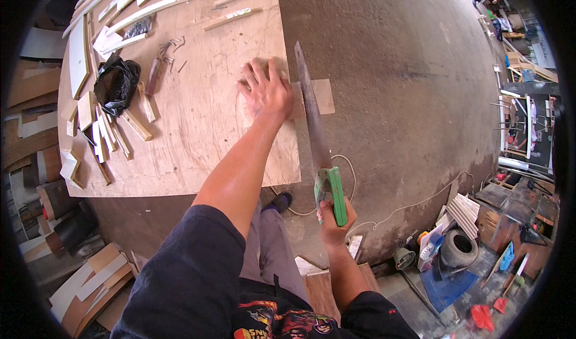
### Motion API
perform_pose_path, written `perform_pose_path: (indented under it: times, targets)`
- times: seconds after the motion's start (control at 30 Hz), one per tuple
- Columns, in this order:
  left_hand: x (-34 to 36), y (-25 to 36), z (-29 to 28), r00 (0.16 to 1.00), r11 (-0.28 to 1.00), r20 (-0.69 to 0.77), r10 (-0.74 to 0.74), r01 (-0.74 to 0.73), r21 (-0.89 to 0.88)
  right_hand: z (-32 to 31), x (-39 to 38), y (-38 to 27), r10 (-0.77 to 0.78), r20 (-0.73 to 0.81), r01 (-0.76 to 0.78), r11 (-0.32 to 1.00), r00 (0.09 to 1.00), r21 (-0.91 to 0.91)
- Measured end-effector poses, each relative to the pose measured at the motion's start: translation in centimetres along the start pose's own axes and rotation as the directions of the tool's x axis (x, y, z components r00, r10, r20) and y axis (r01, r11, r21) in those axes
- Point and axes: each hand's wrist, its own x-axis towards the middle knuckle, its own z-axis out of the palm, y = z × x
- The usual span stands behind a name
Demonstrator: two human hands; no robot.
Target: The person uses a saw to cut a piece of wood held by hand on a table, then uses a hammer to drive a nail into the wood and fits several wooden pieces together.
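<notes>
Had the right grip (335,231) closed around the green-handled saw (320,144), just off the right edge of the surface (198,141). Pointed it forward across the board (324,96), but could not tell whether touching. Rested the left grip (268,93) open and flat, with spread fingers, over the board's inner end, beside that edge. Had the board jutting past it. Had the bag (118,86) and nails (175,45) on the surface's left, the cord (375,224) beyond its right edge.
</notes>
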Motion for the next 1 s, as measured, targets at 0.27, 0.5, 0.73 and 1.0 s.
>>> perform_pose_path:
  times: [0.27, 0.5, 0.73, 1.0]
  targets:
    - [0.0, 0.0, -0.2, 0.999, 0.999, 0.033, 0.000, -0.001, 0.037, 0.2, 0.4, -0.1, -0.202, 0.068, 0.212, 0.950, 0.977, -0.231]
    - [0.1, -0.1, -0.2, 0.999, 0.999, 0.052, 0.001, -0.003, 0.046, 0.9, 0.6, -0.4, -0.320, 0.117, 0.341, 0.883, 0.940, -0.322]
    - [0.0, -0.1, 0.1, 1.000, 0.999, 0.021, 0.009, -0.010, 0.037, 0.3, 0.7, 0.1, -0.310, 0.137, 0.339, 0.879, 0.941, -0.335]
    - [0.0, -0.1, 0.0, 1.000, 0.999, 0.017, 0.012, -0.013, 0.042, 0.6, 0.6, -1.3, -0.242, 0.124, 0.269, 0.911, 0.962, -0.312]
